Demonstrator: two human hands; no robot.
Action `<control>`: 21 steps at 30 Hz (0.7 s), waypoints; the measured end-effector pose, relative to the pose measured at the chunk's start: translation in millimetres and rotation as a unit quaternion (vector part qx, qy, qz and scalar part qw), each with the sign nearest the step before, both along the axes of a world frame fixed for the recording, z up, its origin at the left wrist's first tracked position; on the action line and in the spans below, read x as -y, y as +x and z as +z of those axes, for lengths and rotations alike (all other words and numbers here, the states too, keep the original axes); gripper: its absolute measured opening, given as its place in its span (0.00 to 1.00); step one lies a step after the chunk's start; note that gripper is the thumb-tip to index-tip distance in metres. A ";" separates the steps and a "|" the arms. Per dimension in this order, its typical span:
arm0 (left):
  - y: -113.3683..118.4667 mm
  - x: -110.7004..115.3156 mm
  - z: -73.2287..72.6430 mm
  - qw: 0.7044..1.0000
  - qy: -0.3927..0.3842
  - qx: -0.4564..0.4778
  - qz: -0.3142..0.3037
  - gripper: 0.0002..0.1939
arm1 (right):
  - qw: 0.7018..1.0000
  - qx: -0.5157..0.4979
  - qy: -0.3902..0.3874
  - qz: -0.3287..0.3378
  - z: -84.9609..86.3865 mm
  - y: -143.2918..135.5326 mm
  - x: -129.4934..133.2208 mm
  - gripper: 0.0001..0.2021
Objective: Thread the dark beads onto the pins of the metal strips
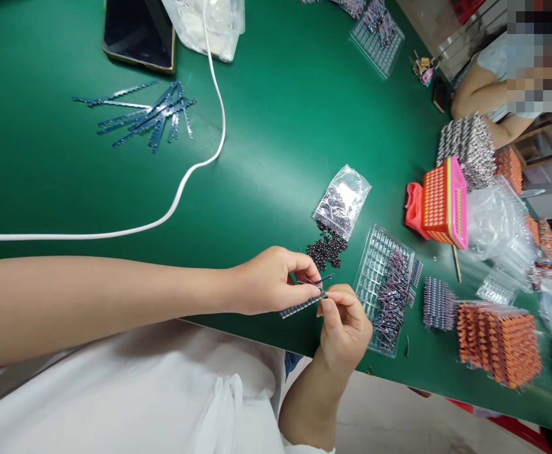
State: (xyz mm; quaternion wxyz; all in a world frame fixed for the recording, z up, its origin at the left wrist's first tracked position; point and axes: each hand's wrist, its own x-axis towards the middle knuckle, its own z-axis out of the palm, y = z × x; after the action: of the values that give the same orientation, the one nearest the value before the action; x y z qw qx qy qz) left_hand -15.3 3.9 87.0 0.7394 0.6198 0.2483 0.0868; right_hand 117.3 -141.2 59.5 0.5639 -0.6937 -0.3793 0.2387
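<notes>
**A:** What's being held, and where's everything else?

**B:** Ribbed dark strip (299,308), over the near table edge. The left hand (276,284) pinches it; the right hand (344,325) is pinched narrow at its end, can't tell what's between those fingers.

**A:** And the surface? Room?

**B:** Smooth green table (276,183), bit shiny. Pale floor (399,416) at 4 o'clock from the strip, person (481,88) across at 1–2.

**A:** Textures?

**B:** Glossy dark beads (327,248) plus crinkly clear bag (344,198) at 1, gridded plastic tray (369,271) near 3, lattice basket (439,202) at 2, jagged blue strips (155,116) between 10 and 11.
</notes>
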 end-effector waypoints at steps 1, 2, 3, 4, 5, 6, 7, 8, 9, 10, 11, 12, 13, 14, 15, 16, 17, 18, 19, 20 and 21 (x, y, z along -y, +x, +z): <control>-0.1 -0.2 0.1 1.000 0.001 -0.001 0.000 0.08 | 1.000 0.002 0.000 -0.001 -0.4 0.2 0.3 0.03; -0.3 -0.3 0.3 1.000 0.002 -0.003 -0.001 0.08 | 1.000 0.003 0.002 0.000 -0.8 0.4 0.5 0.03; -0.6 -0.4 0.5 1.000 0.003 -0.003 -0.002 0.08 | 1.000 0.003 0.006 0.002 -1.1 0.7 0.6 0.02; -0.8 -0.3 0.8 1.000 0.005 -0.003 -0.003 0.09 | 1.000 0.002 0.012 0.006 -1.4 0.9 0.6 0.01; -1.1 -0.2 1.0 1.000 0.007 -0.003 -0.005 0.09 | 1.000 0.002 0.016 0.009 -1.6 1.1 0.5 0.01; -1.4 -0.1 1.0 1.000 0.010 -0.004 -0.006 0.09 | 1.000 0.002 0.019 0.013 -1.6 1.3 0.4 0.01; -1.5 0.0 1.0 1.000 0.014 -0.005 -0.007 0.09 | 1.000 0.002 0.019 0.016 -1.4 1.4 0.3 0.00; -1.5 0.0 0.8 1.000 0.018 -0.005 -0.008 0.09 | 1.000 0.003 0.018 0.017 -1.2 1.5 0.2 0.00; -1.4 -0.1 0.5 1.000 0.025 -0.005 -0.010 0.09 | 1.000 0.004 0.014 0.015 -0.9 1.5 0.0 0.00; -1.3 -0.3 0.2 0.999 0.033 -0.003 -0.012 0.09 | 1.000 0.005 0.011 0.013 -0.7 1.5 0.0 0.00; -1.2 -0.7 -0.1 0.999 0.041 -0.001 -0.014 0.10 | 1.000 0.007 0.007 0.009 -0.5 1.4 -0.1 0.00; -1.1 -1.1 -0.3 0.999 0.048 0.001 -0.016 0.10 | 1.000 0.010 0.004 0.006 -0.4 1.3 -0.1 0.01; -1.1 -1.6 -0.4 0.998 0.053 0.002 -0.018 0.11 | 1.000 0.013 0.003 0.003 -0.4 1.2 0.0 0.01; -1.2 -2.0 -0.4 0.998 0.054 0.002 -0.020 0.12 | 1.000 0.013 0.003 0.004 -0.5 1.1 0.0 0.01; -1.3 -2.3 -0.2 0.998 0.054 0.002 -0.021 0.12 | 1.000 0.011 0.004 0.008 -0.5 1.0 0.1 0.01; -1.4 -2.4 0.0 0.998 0.052 0.001 -0.022 0.12 | 1.000 0.005 0.007 0.014 -0.4 1.1 0.2 0.00; -1.5 -2.4 0.2 0.998 0.051 0.000 -0.024 0.12 | 1.000 -0.004 0.009 0.021 -0.2 1.2 0.3 0.00; -1.6 -2.3 0.4 0.998 0.051 -0.002 -0.026 0.12 | 0.999 -0.015 0.010 0.030 0.2 1.4 0.4 0.00; -1.5 -2.1 0.5 0.998 0.051 -0.003 -0.028 0.11 | 0.999 -0.027 0.007 0.040 0.7 1.8 0.5 0.00; -1.4 -1.8 0.5 0.998 0.053 -0.005 -0.032 0.11 | 0.998 -0.040 0.002 0.049 1.4 2.2 0.5 0.00; -1.3 -1.5 0.5 0.998 0.055 -0.006 -0.035 0.11 | 0.997 -0.053 -0.006 0.057 2.0 2.7 0.5 0.00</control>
State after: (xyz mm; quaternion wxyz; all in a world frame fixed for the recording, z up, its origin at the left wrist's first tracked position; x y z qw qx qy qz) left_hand -16.7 5.4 87.5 0.7050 0.6685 0.2260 0.0706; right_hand 120.0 -141.7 61.5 0.5646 -0.6603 -0.3867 0.3094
